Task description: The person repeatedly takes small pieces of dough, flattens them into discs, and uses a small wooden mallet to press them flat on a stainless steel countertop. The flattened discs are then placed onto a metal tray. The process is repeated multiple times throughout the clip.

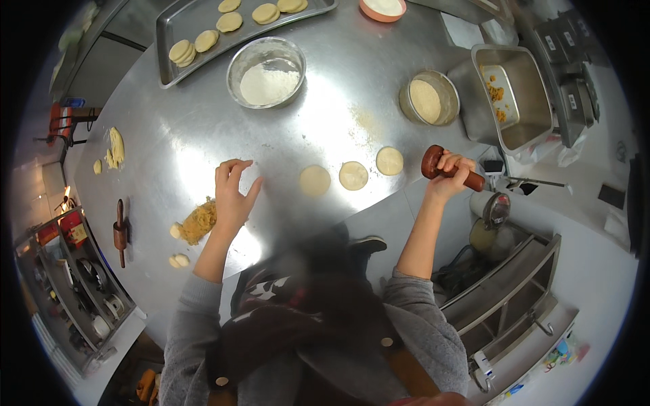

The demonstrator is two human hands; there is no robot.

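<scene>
My right hand (453, 175) grips a dark reddish-brown wooden press (431, 161) with a thick round head, held up beyond the table's front edge. Three flat round dough discs lie in a slanting row between my hands: a left one (315, 180), a middle one (353, 176) and a right one (389, 161). Fingers apart and holding nothing, my left hand (236, 190) hovers over the steel table (274, 137). Beside its wrist sits a heap of orange-brown shredded filling (199, 222), partly hidden by the hand. Small dough pieces (179, 261) rest near the heap.
Toward the back are a metal tray (203, 63) of dough rounds, a steel bowl of white flour (266, 76) and a pink bowl (383, 10). At right stand a bowl of pale crumbs (425, 101) and a deep steel pan (533, 96). A rolling pin (120, 233) and dough (116, 147) lie left.
</scene>
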